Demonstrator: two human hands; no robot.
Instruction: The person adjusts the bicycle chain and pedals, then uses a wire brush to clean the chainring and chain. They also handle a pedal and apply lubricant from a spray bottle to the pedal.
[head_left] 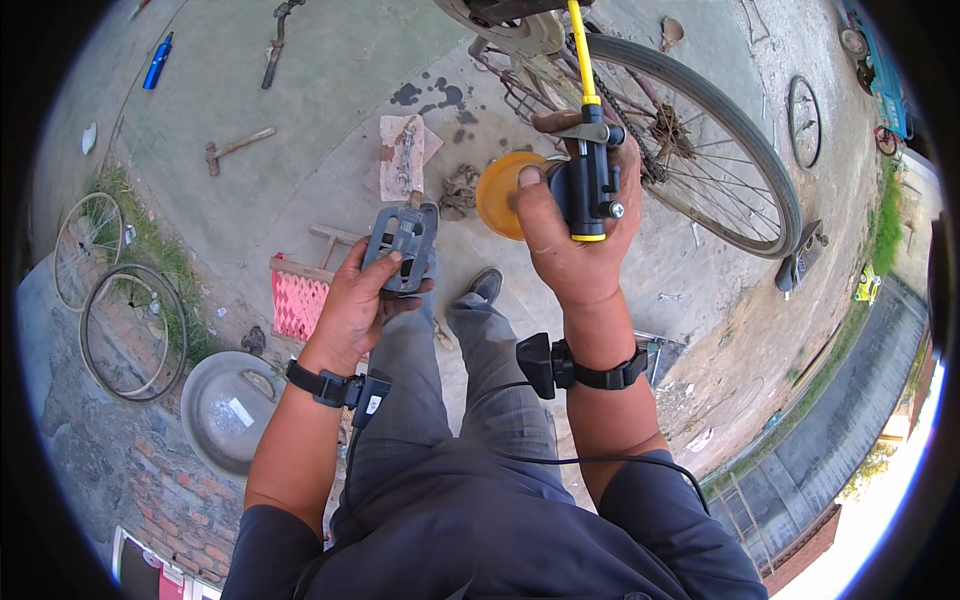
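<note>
My left hand (352, 300) is closed round a grey bicycle pedal (402, 245), thumb across its frame and the axle stub pointing away from me. In my right hand (588, 235) is a black and yellow hand tool (590, 180), shaped like a grease gun, with a metal lever and a long yellow tube. A round amber cup (505, 195) sits at its left side, beside my thumb. The tube's far end runs up to the picture's top edge, by the bicycle's crank area (520, 30). Bicycle's spoked wheel (690, 130) stands just beyond my right hand.
A chain lies on pink paper (390, 175) beyond the pedal. A small stool with pink webbing (300, 300) stands at my left, near a metal basin (222, 410) and loose wheel rims (135, 330). A hammer (240, 148) and a blue bottle (158, 62) lie farther off.
</note>
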